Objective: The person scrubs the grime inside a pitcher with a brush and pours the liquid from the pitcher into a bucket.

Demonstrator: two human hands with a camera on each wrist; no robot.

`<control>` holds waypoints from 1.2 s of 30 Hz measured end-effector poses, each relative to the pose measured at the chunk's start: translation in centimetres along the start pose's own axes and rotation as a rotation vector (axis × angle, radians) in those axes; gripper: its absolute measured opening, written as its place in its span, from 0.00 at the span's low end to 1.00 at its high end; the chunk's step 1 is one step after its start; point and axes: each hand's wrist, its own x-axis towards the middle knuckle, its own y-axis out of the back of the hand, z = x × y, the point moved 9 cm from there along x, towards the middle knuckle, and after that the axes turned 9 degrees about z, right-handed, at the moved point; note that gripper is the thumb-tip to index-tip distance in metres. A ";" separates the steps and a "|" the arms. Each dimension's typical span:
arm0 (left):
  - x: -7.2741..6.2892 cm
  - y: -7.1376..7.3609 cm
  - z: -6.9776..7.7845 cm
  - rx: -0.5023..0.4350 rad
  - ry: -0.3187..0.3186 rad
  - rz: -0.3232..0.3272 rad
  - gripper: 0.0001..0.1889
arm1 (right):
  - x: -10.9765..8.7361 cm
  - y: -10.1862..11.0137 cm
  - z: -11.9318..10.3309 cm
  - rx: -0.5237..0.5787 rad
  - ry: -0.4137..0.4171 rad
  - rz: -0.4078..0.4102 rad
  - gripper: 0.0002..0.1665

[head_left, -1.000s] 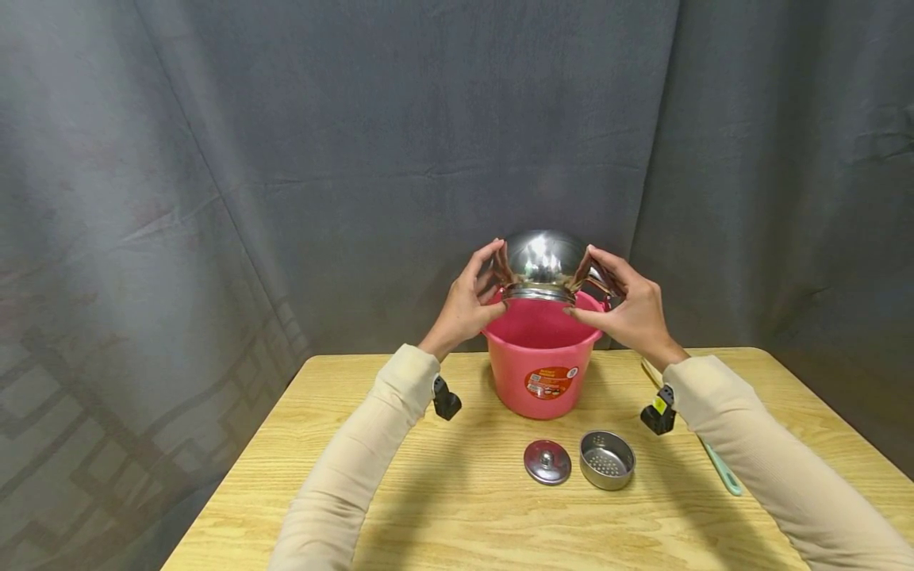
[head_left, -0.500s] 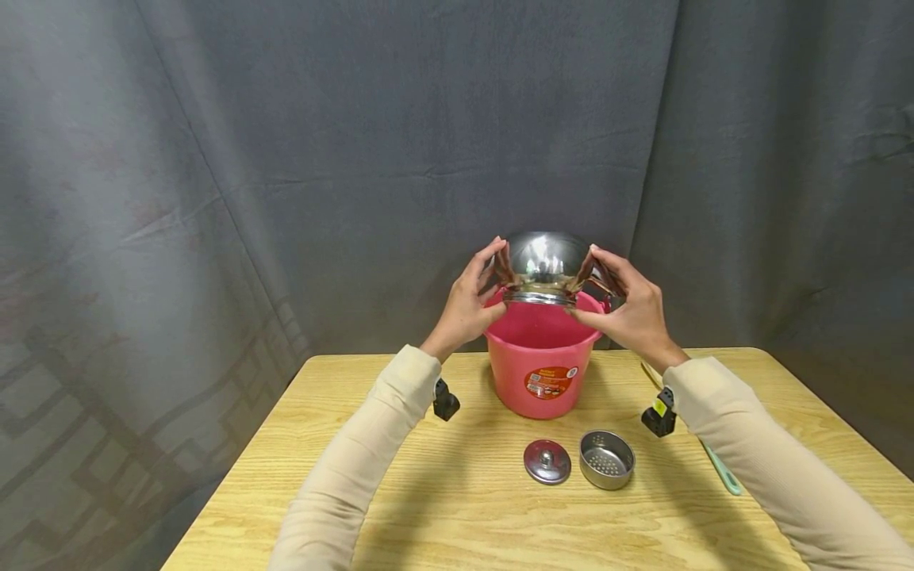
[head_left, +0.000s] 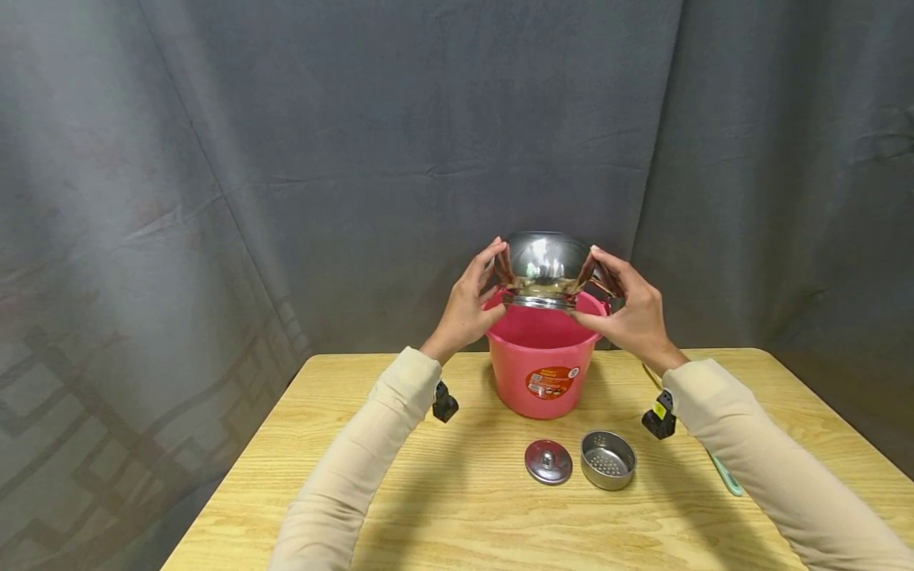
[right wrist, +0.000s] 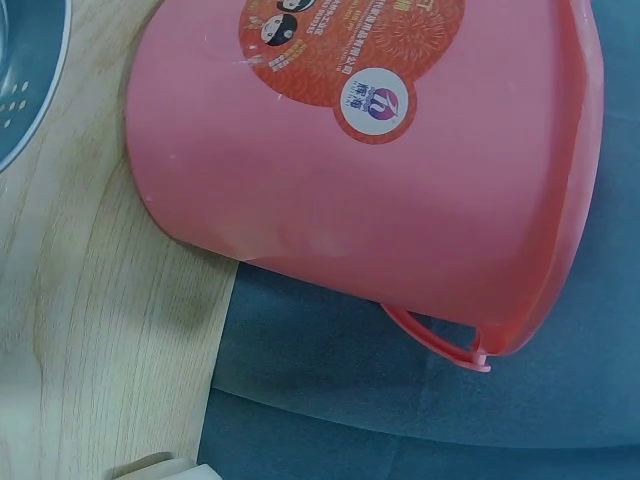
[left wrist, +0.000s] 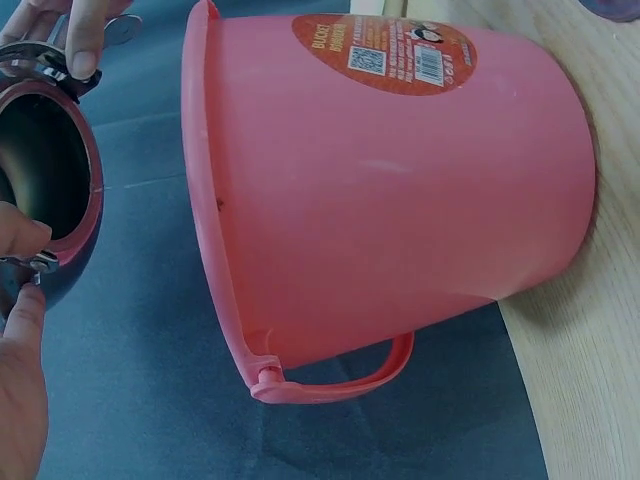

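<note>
A polished steel teapot [head_left: 546,258] is held mouth-down above a pink bucket [head_left: 539,377]. My left hand [head_left: 467,305] grips its left side, thumb at the rim and fingers up along the rounded body. On the opposite side my right hand [head_left: 624,301] holds it the same way. In the left wrist view the pot's dark round mouth [left wrist: 40,165] faces the bucket side, with metal lugs at its edge. Right hand fingers [left wrist: 85,40] show at the far side there. The right wrist view has the bucket wall [right wrist: 330,200] but no hand.
Before the bucket lie a round steel lid [head_left: 548,462] with a knob and a perforated steel strainer [head_left: 607,460]. A long tool with a green end [head_left: 727,476] lies at the right, partly hidden by the right arm. A grey curtain [head_left: 428,159] hangs behind the table.
The teapot has tipped a little further mouth-down, its rim sinking slightly toward the bucket. Both hands keep their grip on it, and the things on the table stay where they were.
</note>
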 end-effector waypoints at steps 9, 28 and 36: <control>-0.2 0.1 0.6 0.020 -0.075 0.023 0.41 | 0.1 0.0 -0.8 0.023 0.076 0.007 0.53; -0.6 0.2 1.2 0.061 -0.156 0.038 0.39 | -0.1 0.1 -1.0 0.054 0.090 0.015 0.51; -0.6 0.2 1.1 0.055 -0.162 0.036 0.38 | -0.1 0.0 -1.1 0.056 0.097 0.008 0.51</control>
